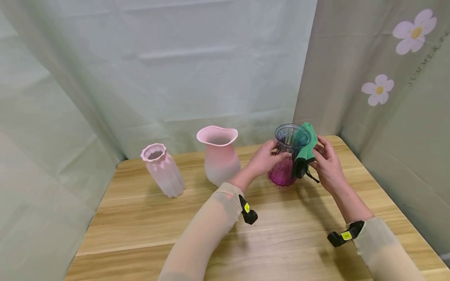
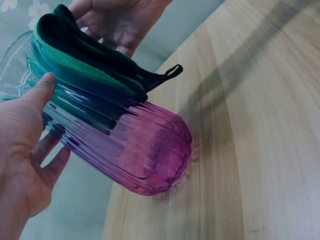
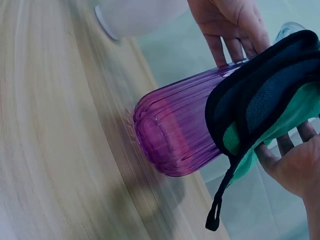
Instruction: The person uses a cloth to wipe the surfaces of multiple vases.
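A ribbed glass vase, blue at the flared rim and magenta at the base, stands on the table at the right. My left hand grips it just below the neck, thumb on the near side and fingers behind, as the left wrist view shows. Against the vase's right side lies a folded green cloth with black edging and a black hanging loop. My right hand holds this cloth from the right, its fingertips on the green fabric. Part of the vase's upper body is hidden behind the cloth.
Left of my left hand stands a pink-to-white vase with a wavy rim. Farther left is a pale pink pleated vase. The wooden table ends close behind them at a hanging light curtain; another curtain runs along the right.
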The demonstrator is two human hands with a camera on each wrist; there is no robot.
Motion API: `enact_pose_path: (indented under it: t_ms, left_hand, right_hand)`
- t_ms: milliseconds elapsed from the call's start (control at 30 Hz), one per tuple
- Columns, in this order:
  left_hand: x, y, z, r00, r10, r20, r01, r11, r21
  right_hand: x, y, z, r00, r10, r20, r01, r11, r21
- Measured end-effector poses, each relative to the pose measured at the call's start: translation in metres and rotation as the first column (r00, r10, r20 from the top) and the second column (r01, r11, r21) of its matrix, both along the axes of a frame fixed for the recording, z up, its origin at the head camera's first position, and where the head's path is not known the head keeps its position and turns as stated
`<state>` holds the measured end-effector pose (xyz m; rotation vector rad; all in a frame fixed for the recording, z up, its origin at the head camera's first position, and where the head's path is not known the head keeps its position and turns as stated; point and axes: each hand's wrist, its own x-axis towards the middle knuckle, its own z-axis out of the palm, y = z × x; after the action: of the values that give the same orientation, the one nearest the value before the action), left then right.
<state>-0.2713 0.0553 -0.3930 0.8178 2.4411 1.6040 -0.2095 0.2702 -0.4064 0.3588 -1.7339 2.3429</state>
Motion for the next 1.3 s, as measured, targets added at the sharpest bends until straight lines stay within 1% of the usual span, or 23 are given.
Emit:
enact_pose_path:
  t_ms: [200,267,433,567,667,733,800,867,933,1033,1167,1300]
  left_hand:
    - [0.0,0.001,-0.001,1.0,0.021,-0.014,-0.021,0.999,-0.033]
    - [0.0,0.001,-0.001,0.999,0.027,-0.018,-0.028,0.999,-0.04]
    - [0.0,0.001,0.0,0.999,0.03,-0.014,-0.03,0.999,-0.042]
    - [0.001,0.0,0.001,0.999,0.03,-0.011,-0.031,0.998,-0.053]
    - [0.002,0.0,0.002,0.999,0.031,-0.009,-0.032,0.998,-0.059]
    - [0.002,0.001,0.002,0.999,0.033,-0.01,-0.034,0.998,-0.061]
    - [0.002,0.001,0.002,0.999,0.033,-0.012,-0.034,0.998,-0.06]
    - [0.003,0.002,0.002,0.999,0.03,-0.015,-0.031,0.998,-0.056]
    - [0.002,0.002,0.002,1.0,0.026,-0.017,-0.027,0.998,-0.054]
    - [0.002,0.002,0.002,0.999,0.028,-0.014,-0.029,0.998,-0.054]
    - [0.003,0.001,0.002,0.999,0.035,-0.014,-0.036,0.997,-0.065]
    - [0.003,0.001,0.003,0.999,0.035,-0.026,-0.037,0.996,-0.076]
  right_hand:
    - [-0.002,-0.003,0.003,0.994,-0.065,0.084,0.063,0.998,0.026]
    - [-0.003,-0.005,0.004,0.99,-0.085,0.112,0.08,0.996,0.049]
    - [-0.003,-0.008,0.003,0.978,-0.128,0.163,0.105,0.984,0.146]
    - [-0.002,-0.007,0.001,0.972,-0.141,0.19,0.096,0.97,0.225]
    - [-0.002,-0.002,-0.008,0.965,-0.142,0.222,0.072,0.952,0.297]
    - [-0.001,0.003,-0.017,0.955,-0.145,0.257,0.051,0.939,0.339]
    - [0.0,0.007,-0.029,0.943,-0.15,0.297,0.035,0.932,0.36]
    - [0.001,0.01,-0.04,0.932,-0.16,0.324,0.034,0.931,0.362]
    - [0.001,0.011,-0.049,0.93,-0.172,0.326,0.044,0.929,0.367]
    - [0.001,0.011,-0.056,0.937,-0.184,0.297,0.058,0.92,0.388]
    - [0.003,0.011,-0.056,0.946,-0.175,0.273,0.042,0.901,0.432]
    - [0.005,0.012,-0.056,0.952,-0.151,0.267,0.024,0.904,0.427]
